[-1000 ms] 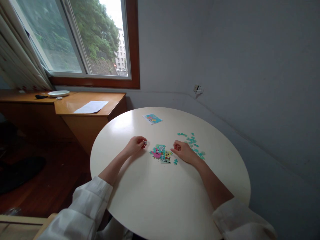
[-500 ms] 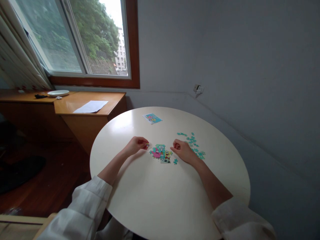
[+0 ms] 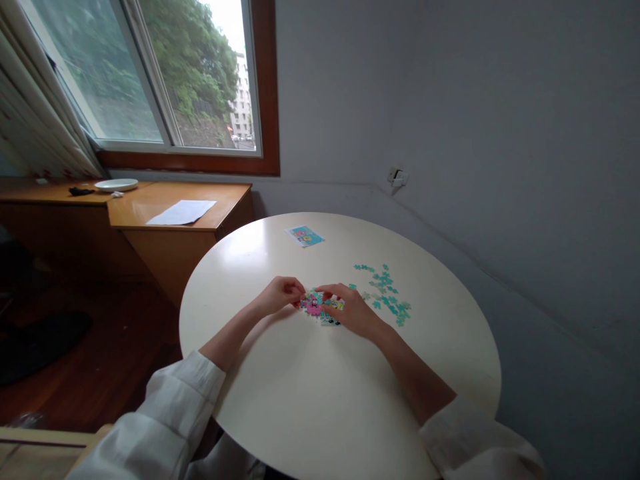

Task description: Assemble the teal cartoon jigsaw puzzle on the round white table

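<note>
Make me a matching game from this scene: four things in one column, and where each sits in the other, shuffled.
Things:
1. white plate
2. picture card
3. loose teal pieces
4. joined puzzle part

Places:
A. between the left hand and right hand, fingers on it
B. on the wooden desk below the window
C. near the round table's far edge
D. on the table, right of the right hand

Pairs: 1-B, 2-C, 3-D, 4-A

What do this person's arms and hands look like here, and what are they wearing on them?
Loose white shirt sleeves, the left sleeve and right sleeve both bunched near the elbow, forearms bare. The left hand and right hand are ungloved; no watch or bracelet shows at either wrist.
</note>
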Motion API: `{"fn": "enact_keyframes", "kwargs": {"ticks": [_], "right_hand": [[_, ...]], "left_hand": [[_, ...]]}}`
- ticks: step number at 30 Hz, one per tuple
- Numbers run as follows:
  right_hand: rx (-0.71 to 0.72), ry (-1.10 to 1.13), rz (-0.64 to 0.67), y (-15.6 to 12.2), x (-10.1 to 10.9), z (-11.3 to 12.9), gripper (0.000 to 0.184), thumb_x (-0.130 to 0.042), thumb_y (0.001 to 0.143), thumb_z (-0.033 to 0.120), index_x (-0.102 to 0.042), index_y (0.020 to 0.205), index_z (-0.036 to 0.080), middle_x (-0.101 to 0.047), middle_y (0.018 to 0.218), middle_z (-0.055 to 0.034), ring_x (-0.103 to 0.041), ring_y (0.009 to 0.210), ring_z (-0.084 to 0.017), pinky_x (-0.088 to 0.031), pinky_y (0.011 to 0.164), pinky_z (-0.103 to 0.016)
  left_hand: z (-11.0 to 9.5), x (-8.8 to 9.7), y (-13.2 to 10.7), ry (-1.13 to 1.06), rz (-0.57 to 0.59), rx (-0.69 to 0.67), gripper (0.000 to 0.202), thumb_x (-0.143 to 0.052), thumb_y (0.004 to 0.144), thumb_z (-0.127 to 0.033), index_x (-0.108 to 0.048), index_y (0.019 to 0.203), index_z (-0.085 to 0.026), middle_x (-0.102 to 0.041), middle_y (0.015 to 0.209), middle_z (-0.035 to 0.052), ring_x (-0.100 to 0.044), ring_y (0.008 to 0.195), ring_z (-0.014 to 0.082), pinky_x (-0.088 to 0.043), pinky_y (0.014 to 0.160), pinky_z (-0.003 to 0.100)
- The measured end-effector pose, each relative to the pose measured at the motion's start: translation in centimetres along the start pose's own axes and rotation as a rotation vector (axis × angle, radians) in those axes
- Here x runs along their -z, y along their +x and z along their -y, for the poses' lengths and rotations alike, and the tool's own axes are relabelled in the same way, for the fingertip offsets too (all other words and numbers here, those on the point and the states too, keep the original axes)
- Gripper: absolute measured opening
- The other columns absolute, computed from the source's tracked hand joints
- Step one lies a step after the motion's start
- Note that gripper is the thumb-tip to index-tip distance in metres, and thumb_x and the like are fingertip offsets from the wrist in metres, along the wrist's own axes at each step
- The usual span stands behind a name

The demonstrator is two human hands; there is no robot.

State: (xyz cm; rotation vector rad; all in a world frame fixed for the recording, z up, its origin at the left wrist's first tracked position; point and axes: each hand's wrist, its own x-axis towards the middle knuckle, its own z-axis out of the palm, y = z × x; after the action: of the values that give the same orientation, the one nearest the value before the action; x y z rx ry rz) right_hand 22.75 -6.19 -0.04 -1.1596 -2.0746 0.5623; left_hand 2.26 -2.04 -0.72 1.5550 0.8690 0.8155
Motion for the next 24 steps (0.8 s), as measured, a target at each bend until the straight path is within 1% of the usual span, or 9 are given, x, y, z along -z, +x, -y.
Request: {"fn": "enact_keyframes", "kwargs": {"ticks": [3, 7, 10, 17, 24], "right_hand": [[0.061, 0.029, 0.041, 0.0, -0.5, 0.1, 0.032, -0.064, 0.074, 0.024, -0.063, 0.106, 0.025, -0.065, 0.093, -0.0045, -0.057, 0.086, -0.017, -0.044, 0.078, -0.029], [0.103, 0.033, 0.014, 0.1, -1.1, -0.7, 0.029, -0.065, 0.074, 0.022, -0.066, 0.103, 0.023, -0.066, 0.092, -0.0057, -0.059, 0.086, -0.018, -0.046, 0.077, -0.031], [0.101, 0.031, -0.006, 0.2, -1.3, -1.1, 0.026, -0.065, 0.074, 0.020, -0.067, 0.100, 0.023, -0.067, 0.090, -0.0053, -0.059, 0.084, -0.018, -0.047, 0.076, -0.031], [0.040, 0.025, 0.002, 0.1, -1.3, -0.5, 0.017, -0.066, 0.073, 0.025, -0.068, 0.089, 0.021, -0.066, 0.083, -0.0036, -0.060, 0.078, -0.016, -0.046, 0.072, -0.028], [-0.002, 0.009, -0.013, 0.1, -1.4, -0.6, 0.015, -0.070, 0.067, 0.023, -0.067, 0.082, 0.019, -0.065, 0.078, -0.0019, -0.058, 0.073, -0.014, -0.045, 0.069, -0.026]], "left_hand": [[0.1, -0.7, 0.0, -0.006, 0.017, -0.026, 0.019, -0.070, 0.064, -0.026, -0.058, 0.068, -0.012, -0.060, 0.052, -0.0004, -0.059, 0.051, 0.0112, -0.049, 0.054, 0.024], [0.3, -1.3, 0.1, -0.012, 0.032, -0.048, 0.021, -0.070, 0.064, -0.025, -0.055, 0.069, -0.012, -0.058, 0.049, -0.0021, -0.059, 0.049, 0.0111, -0.046, 0.050, 0.021], [0.3, -1.4, 0.0, -0.021, 0.047, -0.053, 0.024, -0.070, 0.065, -0.028, -0.054, 0.071, -0.013, -0.058, 0.048, -0.0023, -0.059, 0.048, 0.0112, -0.046, 0.050, 0.021], [0.4, -1.5, 0.0, -0.052, 0.075, -0.045, 0.031, -0.071, 0.065, -0.036, -0.052, 0.071, -0.013, -0.061, 0.051, -0.0009, -0.057, 0.046, 0.0106, -0.046, 0.049, 0.022], [0.7, -1.4, 0.1, -0.069, 0.077, -0.036, 0.027, -0.072, 0.064, -0.031, -0.052, 0.071, -0.013, -0.060, 0.051, -0.0016, -0.058, 0.047, 0.0110, -0.046, 0.049, 0.022]]}}
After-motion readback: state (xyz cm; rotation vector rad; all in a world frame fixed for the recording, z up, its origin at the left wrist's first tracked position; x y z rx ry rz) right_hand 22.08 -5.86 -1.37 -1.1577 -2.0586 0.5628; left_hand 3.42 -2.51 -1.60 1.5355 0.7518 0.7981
